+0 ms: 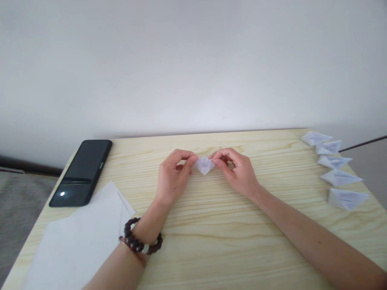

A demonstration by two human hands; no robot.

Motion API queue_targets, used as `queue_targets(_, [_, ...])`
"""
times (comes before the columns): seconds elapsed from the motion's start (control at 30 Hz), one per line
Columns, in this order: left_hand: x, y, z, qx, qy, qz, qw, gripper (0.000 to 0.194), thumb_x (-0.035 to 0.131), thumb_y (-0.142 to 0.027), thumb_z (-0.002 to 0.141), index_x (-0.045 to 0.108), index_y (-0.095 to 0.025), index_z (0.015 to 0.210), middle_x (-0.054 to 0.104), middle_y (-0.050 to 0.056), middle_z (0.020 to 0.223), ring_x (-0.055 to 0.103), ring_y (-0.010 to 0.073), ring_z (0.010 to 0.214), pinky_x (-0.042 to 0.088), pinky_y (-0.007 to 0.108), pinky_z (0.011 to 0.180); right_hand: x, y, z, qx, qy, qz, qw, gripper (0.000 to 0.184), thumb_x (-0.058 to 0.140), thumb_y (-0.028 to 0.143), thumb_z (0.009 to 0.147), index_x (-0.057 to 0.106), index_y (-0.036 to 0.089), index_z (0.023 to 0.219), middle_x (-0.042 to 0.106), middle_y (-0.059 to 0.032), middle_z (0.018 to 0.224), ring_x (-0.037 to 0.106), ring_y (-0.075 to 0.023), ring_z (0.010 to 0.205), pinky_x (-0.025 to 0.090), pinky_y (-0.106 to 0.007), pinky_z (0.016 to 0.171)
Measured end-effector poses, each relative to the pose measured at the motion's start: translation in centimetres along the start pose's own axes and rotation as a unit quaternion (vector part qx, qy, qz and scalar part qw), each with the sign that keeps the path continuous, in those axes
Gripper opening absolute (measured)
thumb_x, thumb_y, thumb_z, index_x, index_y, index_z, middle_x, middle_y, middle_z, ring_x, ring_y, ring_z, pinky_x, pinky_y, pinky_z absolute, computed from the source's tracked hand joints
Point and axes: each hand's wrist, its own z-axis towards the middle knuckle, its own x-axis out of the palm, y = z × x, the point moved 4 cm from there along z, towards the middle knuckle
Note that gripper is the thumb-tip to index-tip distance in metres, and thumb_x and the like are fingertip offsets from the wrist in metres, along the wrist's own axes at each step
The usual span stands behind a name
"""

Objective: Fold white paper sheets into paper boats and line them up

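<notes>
A small folded white paper piece (204,165), pointed at its lower end, is held between my two hands just over the wooden table. My left hand (173,175) pinches its left corner between thumb and forefinger. On the other side, the thumb and forefinger of my right hand (237,169) grip the right corner. Creases run down the middle of the paper. Dark beads circle my left wrist.
Several folded paper boats (336,162) form a row along the right edge of the wooden table (229,245). At the left lie a black phone (81,173) and white paper sheets (81,245), partly overlapping. A pale wall (193,68) rises behind the table.
</notes>
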Motion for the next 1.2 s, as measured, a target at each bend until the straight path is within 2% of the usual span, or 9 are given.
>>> queue_targets(0.13, [-0.3,0.1,0.3,0.002,-0.04,-0.079,0.996,0.021,0.065,-0.038,0.081,0.066,-0.017,0.084,0.067,0.003,0.09,0.063,0.0135,0.076,0.055,0.023,0.063,-0.3,-0.5,-0.1,0.032,-0.048,0.059,0.997,0.013,0.057,0.033,0.089,0.057,0.02,0.087,0.072,-0.0043,0.088,0.065,-0.0138,0.07,0.052,-0.028,0.066])
queue_targets(0.27, [-0.1,0.0,0.4,-0.031,-0.029,-0.198,0.979,0.023,0.065,-0.039,0.082,0.061,-0.017,0.084,0.068,0.007,0.108,0.066,0.017,0.093,0.057,0.033,0.082,-0.2,-0.9,-0.2,0.059,-0.064,0.155,0.984,0.016,0.055,0.036,0.091,0.054,0.02,0.089,0.072,-0.0065,0.095,0.069,-0.0156,0.077,0.055,-0.029,0.068])
queue_targets(0.43, [0.0,0.1,0.5,-0.075,-0.016,-0.274,0.959,0.026,0.065,-0.041,0.082,0.055,-0.017,0.083,0.073,0.006,0.096,0.068,0.0164,0.091,0.054,0.036,0.089,-0.3,-0.9,0.0,0.07,-0.08,0.196,0.975,0.017,0.055,0.037,0.091,0.052,0.02,0.089,0.073,-0.0054,0.094,0.07,-0.0145,0.074,0.058,-0.031,0.071])
queue_targets(0.57, [0.0,0.1,0.5,-0.07,-0.002,-0.243,0.967,0.026,0.062,-0.043,0.084,0.052,-0.018,0.084,0.072,0.006,0.096,0.067,0.0152,0.09,0.054,0.033,0.087,-0.4,-0.9,0.0,0.075,-0.079,0.19,0.976,0.018,0.056,0.038,0.09,0.052,0.02,0.089,0.073,-0.005,0.091,0.07,-0.0146,0.072,0.058,-0.031,0.071])
queue_targets(0.7, [0.1,-0.6,0.2,0.019,0.034,-0.18,0.983,0.019,0.058,-0.036,0.088,0.052,-0.019,0.094,0.066,0.003,0.093,0.064,0.0128,0.084,0.054,0.027,0.076,-0.3,-1.1,-0.1,0.071,-0.068,0.169,0.981,0.015,0.056,0.034,0.091,0.053,0.02,0.088,0.072,-0.0041,0.089,0.069,-0.0131,0.073,0.057,-0.028,0.071])
queue_targets(0.87, [0.5,-0.5,-0.2,0.078,0.091,-0.094,0.988,0.023,0.068,-0.027,0.08,0.059,-0.021,0.101,0.056,0.006,0.108,0.058,0.0174,0.101,0.055,0.028,0.079,-0.4,-0.9,-0.3,0.049,-0.06,0.097,0.992,0.012,0.055,0.03,0.091,0.054,0.019,0.088,0.071,-0.0039,0.086,0.067,-0.0131,0.075,0.054,-0.026,0.071])
queue_targets(0.97, [0.5,-0.1,0.0,0.067,0.089,-0.071,0.991,0.022,0.075,-0.025,0.073,0.062,-0.019,0.09,0.056,0.008,0.115,0.06,0.0192,0.101,0.057,0.03,0.08,-0.5,-0.7,-0.3,0.041,-0.059,0.075,0.995,0.011,0.055,0.029,0.091,0.054,0.019,0.088,0.07,-0.0036,0.086,0.067,-0.0131,0.075,0.053,-0.026,0.07])
queue_targets(1.1, [0.1,0.4,0.2,0.004,0.05,-0.047,0.998,0.016,0.076,-0.026,0.072,0.062,-0.016,0.074,0.069,0.007,0.1,0.067,0.0179,0.09,0.056,0.031,0.084,-0.3,-0.7,-0.2,0.047,-0.04,0.102,0.993,0.011,0.053,0.029,0.092,0.054,0.02,0.088,0.071,-0.0044,0.09,0.067,-0.0133,0.078,0.053,-0.026,0.073])
queue_targets(1.2, [-0.3,0.5,0.2,-0.018,0.005,-0.062,0.998,0.018,0.076,-0.027,0.072,0.063,-0.016,0.074,0.073,0.005,0.093,0.069,0.017,0.085,0.057,0.029,0.082,-0.2,-1.0,-0.1,0.059,-0.033,0.155,0.986,0.012,0.052,0.031,0.093,0.052,0.02,0.088,0.071,-0.005,0.094,0.068,-0.0132,0.078,0.054,-0.027,0.075])
